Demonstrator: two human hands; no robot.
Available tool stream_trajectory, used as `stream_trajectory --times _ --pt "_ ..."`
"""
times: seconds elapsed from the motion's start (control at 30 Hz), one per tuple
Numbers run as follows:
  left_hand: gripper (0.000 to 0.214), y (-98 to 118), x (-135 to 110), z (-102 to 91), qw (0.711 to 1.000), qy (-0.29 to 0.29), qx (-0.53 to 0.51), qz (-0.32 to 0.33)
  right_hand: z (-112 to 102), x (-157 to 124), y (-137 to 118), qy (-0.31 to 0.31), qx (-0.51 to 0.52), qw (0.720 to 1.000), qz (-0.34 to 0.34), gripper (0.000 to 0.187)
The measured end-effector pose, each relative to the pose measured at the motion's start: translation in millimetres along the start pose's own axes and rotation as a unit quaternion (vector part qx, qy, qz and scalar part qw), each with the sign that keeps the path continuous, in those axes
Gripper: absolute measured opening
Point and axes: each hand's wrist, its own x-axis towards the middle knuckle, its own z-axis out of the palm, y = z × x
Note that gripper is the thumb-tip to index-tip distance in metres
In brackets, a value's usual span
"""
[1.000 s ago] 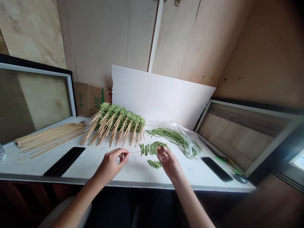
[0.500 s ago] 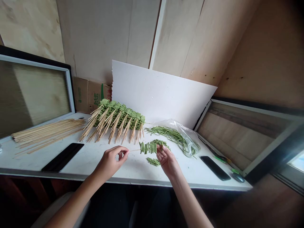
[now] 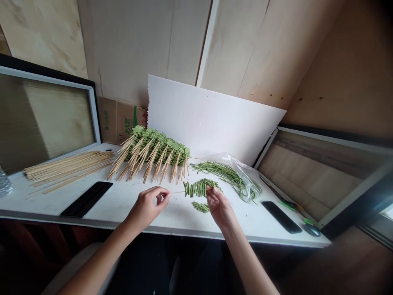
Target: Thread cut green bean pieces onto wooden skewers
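We hold one thin, pale wooden skewer (image 3: 176, 192) above the middle of the white desk's (image 3: 184, 221) front edge. Our left hand (image 3: 150, 205) pinches its bare end; our right hand (image 3: 221, 208) has its fingertips drawn together at the other end, but we cannot tell what they grip. One row of short green bean pieces (image 3: 195, 189), too tightly set to count surely, hangs crosswise on it, slightly uneven. We count two small piles of cut beans (image 3: 201, 207) beneath, and two flat black rectangular devices (image 3: 87, 199) near the front edge, one towards each corner.
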Motion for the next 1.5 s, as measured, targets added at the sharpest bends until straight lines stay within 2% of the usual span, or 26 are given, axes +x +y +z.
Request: stream_trajectory --times 0.73,0.9,1.27,1.5 --pt "0.011 7.6 -3.9 6.5 0.999 0.026 -0.005 0.045 14.8 -12.1 6.2 0.093 -0.029 0.991 -0.088 0.033" --pt "0.009 2.5 -1.2 3.3 0.999 0.037 -0.011 0.028 18.5 -15.8 0.2 0.053 -0.069 0.991 -0.097 0.034" --pt "0.016 -0.3 -2.1 -0.2 0.998 -0.045 -0.019 0.037 12.1 -10.0 -6.4 0.043 -0.094 0.989 -0.105 0.029" --pt "0.020 -2.0 -3.8 3.2 0.997 -0.070 -0.030 0.026 4.9 -7.3 -2.6 0.057 -0.118 0.984 -0.121 0.027"
